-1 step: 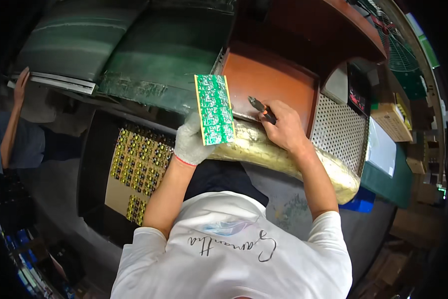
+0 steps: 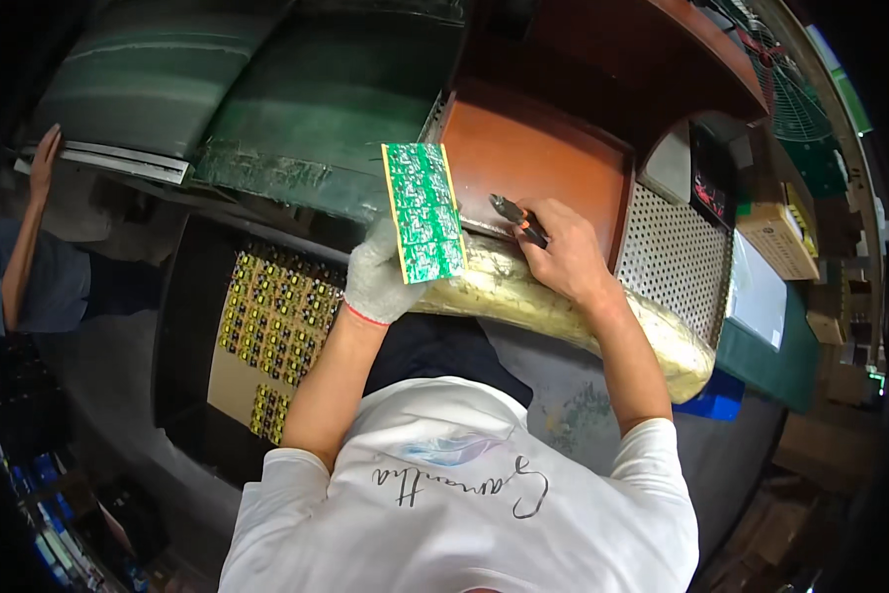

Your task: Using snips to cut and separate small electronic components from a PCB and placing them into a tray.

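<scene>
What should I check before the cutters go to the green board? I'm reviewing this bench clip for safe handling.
1. Gloved left hand grips the green rectangular circuit board by its lower edge: ok.
2. Board upright and facing the camera: ok.
3. Bare right hand holds the orange-handled metal cutters: ok.
4. Cutter tips clear of the board: ok.
5. Cutter jaws open: cannot tell.
6. Right wrist resting on the gold foil-wrapped bolster: ok.

Bright centre, dark vignetted rim, fisheye bending.
</scene>
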Demonstrator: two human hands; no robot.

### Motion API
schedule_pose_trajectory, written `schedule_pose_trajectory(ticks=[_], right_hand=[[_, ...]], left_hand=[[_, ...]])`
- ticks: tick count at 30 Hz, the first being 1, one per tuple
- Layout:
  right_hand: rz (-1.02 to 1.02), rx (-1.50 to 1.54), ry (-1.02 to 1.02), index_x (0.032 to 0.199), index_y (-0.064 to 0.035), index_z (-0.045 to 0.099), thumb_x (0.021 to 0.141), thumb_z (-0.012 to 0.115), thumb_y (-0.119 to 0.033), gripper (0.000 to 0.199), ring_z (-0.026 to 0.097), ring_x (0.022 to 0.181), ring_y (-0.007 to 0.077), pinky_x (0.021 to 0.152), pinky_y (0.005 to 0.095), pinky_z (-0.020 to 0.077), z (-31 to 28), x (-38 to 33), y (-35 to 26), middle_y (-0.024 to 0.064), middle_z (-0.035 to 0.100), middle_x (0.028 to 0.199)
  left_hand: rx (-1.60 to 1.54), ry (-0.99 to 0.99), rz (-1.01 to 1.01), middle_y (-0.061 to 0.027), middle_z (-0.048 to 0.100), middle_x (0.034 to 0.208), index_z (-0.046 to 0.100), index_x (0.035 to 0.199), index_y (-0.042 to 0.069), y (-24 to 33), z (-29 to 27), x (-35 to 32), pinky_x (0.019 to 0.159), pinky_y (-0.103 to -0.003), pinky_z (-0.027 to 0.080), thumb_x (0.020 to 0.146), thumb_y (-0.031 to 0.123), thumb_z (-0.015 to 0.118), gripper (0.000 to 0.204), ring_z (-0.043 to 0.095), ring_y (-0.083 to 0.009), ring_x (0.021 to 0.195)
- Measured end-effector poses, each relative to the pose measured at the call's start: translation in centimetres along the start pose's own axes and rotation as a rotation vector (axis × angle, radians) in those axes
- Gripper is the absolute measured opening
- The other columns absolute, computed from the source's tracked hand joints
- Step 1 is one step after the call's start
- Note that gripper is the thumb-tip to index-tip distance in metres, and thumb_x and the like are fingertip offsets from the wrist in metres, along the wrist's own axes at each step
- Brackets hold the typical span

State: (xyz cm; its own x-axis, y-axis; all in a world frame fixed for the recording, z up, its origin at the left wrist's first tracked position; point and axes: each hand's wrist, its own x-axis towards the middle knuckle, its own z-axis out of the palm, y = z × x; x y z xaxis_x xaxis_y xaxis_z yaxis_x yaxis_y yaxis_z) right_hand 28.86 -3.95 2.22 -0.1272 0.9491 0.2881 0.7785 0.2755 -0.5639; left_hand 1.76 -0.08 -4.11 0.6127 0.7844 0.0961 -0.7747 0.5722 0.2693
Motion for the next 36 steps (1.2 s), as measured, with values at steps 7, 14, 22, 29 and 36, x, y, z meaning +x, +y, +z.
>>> schedule_pose_trajectory(ticks=[7,14,22,29,36], right_hand=[[0.025,-0.167,-0.223,0.114,-0.0025,0.074,0.087,0.073,-0.008,0.028,0.073,0.098,0.0451,0.087,0.0508,0.0590,-0.7,-2.4,-0.7,0.0221,0.076,0.107],[0.010,-0.219,-0.264,0.110,-0.0027,0.072,0.086,0.074,-0.010,0.026,0.072,0.095,0.0442,0.085,0.0526,0.0587,-0.8,-2.2,-2.0,0.0207,0.074,0.100],[-0.035,-0.301,-0.255,0.099,-0.0014,0.070,0.083,0.074,-0.012,0.019,0.072,0.092,0.0418,0.084,0.0532,0.0588,-1.4,-2.0,-2.5,0.0195,0.072,0.093],[-0.006,-0.360,-0.335,0.101,-0.0012,0.069,0.082,0.076,-0.013,0.023,0.073,0.092,0.0414,0.083,0.0521,0.0595,-1.3,-2.1,-1.9,0.0193,0.072,0.093],[0.016,-0.282,-0.196,0.115,-0.0015,0.071,0.084,0.075,-0.009,0.032,0.073,0.094,0.0433,0.084,0.0524,0.0594,-0.4,-0.9,-2.0,0.0206,0.074,0.096]], left_hand=[[0.021,0.095,0.009,-0.0152,0.066,0.150,0.054,0.159,0.007,-0.6,0.4,-0.2,0.118,-0.058,0.050,0.107,0.045,0.069,0.066,0.065,-0.0361,0.135],[0.037,0.132,0.019,-0.0155,0.066,0.150,0.053,0.160,0.008,-0.7,0.2,-0.3,0.117,-0.059,0.050,0.107,0.047,0.068,0.067,0.065,-0.0376,0.135],[0.145,0.094,0.051,-0.0172,0.066,0.148,0.053,0.159,0.004,-0.9,-0.8,-0.2,0.115,-0.059,0.052,0.108,0.046,0.067,0.067,0.066,-0.0385,0.133],[0.200,0.050,0.050,-0.0169,0.067,0.148,0.054,0.158,0.004,-0.9,-1.2,-0.1,0.115,-0.057,0.052,0.109,0.044,0.067,0.065,0.066,-0.0370,0.134],[0.202,0.112,0.069,-0.0139,0.066,0.149,0.052,0.160,0.005,-1.1,0.0,-0.3,0.117,-0.055,0.052,0.110,0.039,0.067,0.062,0.064,-0.0324,0.137]])
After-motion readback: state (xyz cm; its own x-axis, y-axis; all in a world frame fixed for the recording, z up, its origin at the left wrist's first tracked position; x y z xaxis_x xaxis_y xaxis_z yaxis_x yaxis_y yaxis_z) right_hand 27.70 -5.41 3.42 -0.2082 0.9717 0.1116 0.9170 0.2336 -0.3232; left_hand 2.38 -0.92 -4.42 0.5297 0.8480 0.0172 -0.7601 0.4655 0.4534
